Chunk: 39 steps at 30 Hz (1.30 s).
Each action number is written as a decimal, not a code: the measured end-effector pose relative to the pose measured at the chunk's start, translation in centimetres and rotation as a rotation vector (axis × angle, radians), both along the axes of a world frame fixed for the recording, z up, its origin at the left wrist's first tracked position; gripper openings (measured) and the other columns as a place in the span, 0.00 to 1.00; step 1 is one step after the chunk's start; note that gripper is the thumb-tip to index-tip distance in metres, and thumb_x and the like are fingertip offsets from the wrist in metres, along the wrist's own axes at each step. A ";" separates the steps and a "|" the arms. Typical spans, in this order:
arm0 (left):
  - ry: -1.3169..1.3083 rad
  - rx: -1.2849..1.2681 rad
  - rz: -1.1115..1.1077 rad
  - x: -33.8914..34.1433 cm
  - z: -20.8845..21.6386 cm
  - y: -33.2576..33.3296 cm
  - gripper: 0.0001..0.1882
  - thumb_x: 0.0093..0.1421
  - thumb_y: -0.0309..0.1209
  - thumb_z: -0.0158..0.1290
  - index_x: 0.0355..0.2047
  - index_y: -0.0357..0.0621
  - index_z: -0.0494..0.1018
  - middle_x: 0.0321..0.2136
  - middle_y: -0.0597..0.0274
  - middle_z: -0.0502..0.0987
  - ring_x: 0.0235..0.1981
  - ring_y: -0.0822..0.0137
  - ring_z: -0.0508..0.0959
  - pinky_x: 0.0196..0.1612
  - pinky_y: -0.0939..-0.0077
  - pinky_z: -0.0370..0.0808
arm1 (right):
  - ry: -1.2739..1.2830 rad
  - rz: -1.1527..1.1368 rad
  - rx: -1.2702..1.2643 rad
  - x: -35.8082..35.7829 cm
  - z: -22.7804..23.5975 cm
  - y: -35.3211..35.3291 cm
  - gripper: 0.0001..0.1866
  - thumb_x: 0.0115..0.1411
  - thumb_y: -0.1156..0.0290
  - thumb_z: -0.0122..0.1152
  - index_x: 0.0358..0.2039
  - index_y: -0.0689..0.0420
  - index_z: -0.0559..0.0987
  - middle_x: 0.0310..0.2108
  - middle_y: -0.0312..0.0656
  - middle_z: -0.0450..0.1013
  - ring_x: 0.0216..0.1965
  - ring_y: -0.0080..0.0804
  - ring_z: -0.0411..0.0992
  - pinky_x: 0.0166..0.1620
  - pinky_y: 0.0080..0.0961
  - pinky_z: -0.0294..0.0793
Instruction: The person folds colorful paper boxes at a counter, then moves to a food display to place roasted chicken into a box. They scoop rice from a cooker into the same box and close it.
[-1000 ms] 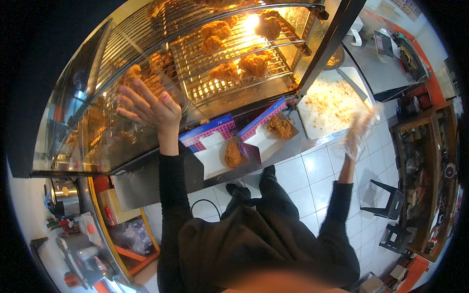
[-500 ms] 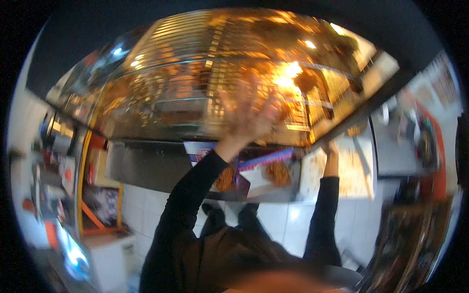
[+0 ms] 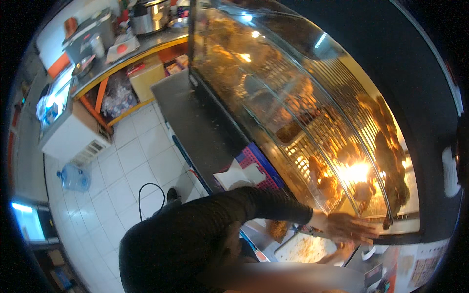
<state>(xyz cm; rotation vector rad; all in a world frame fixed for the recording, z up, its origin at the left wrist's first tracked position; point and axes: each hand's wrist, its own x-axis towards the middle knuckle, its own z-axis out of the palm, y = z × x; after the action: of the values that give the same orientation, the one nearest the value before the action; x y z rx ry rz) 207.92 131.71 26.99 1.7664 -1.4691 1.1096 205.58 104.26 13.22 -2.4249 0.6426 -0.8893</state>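
Note:
My left hand [image 3: 349, 228] reaches across to the lower right corner of the lit glass food warmer [image 3: 229, 110]. Its fingers are stretched out flat at the warmer's edge; whether they touch it is hard to tell. Just below, my right hand [image 3: 338, 254] is beside a white cutting board [image 3: 288, 253] strewn with crumbs, its fingers mostly hidden. Browned pieces of food [image 3: 327, 185] lie on the wire racks behind the glass. A purple and white carton [image 3: 261, 168] stands open on the counter. Fried food [image 3: 277, 229] shows beyond my left arm.
A dark metal counter [image 3: 195, 117] runs along the warmer's front. At the far left are a shelf unit with a steel cooker [image 3: 150, 18] on top, a white chest [image 3: 78, 129] and a blue water bottle [image 3: 74, 178] on the tiled floor [image 3: 141, 146].
My view has swung round, bringing the warmer to the right and the floor to the left. My left hand has gone from the front of the glass to the warmer's right end, near my right hand.

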 end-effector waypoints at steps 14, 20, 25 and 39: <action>0.743 -0.154 0.258 -21.6 -15.1 43.8 0.16 0.66 0.38 0.47 0.52 0.49 0.69 0.48 0.56 0.70 0.46 0.57 0.73 0.47 0.62 0.70 | -0.647 0.509 0.180 -9.4 6.9 53.4 0.17 0.71 0.63 0.46 0.45 0.65 0.76 0.44 0.48 0.72 0.42 0.36 0.71 0.43 0.29 0.75; 0.882 -0.136 0.390 -25.2 -10.7 61.1 0.15 0.67 0.32 0.45 0.52 0.47 0.70 0.45 0.62 0.78 0.42 0.65 0.79 0.42 0.68 0.72 | -0.656 1.205 0.189 -8.5 8.5 74.0 0.12 0.69 0.71 0.47 0.32 0.61 0.77 0.31 0.42 0.69 0.29 0.28 0.67 0.27 0.23 0.67; 0.856 -0.212 0.389 -24.6 -9.2 71.7 0.14 0.68 0.38 0.45 0.50 0.52 0.71 0.37 0.66 0.79 0.35 0.65 0.79 0.40 0.68 0.71 | -0.570 1.233 -0.081 -7.4 8.8 82.9 0.14 0.68 0.64 0.49 0.33 0.59 0.79 0.30 0.43 0.70 0.31 0.34 0.70 0.31 0.32 0.71; 0.756 -0.633 1.087 -16.6 -10.2 113.0 0.06 0.56 0.31 0.50 0.24 0.45 0.71 0.25 0.58 0.74 0.32 0.53 0.77 0.38 0.60 0.72 | -0.294 1.628 0.095 6.6 6.0 118.8 0.12 0.59 0.70 0.49 0.23 0.65 0.71 0.23 0.47 0.64 0.27 0.42 0.66 0.32 0.32 0.68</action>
<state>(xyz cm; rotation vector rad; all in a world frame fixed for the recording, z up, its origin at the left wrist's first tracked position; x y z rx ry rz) 191.30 244.74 16.75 2.0953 0.3552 0.9746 212.21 223.02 19.19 -1.7585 -1.2275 -0.3764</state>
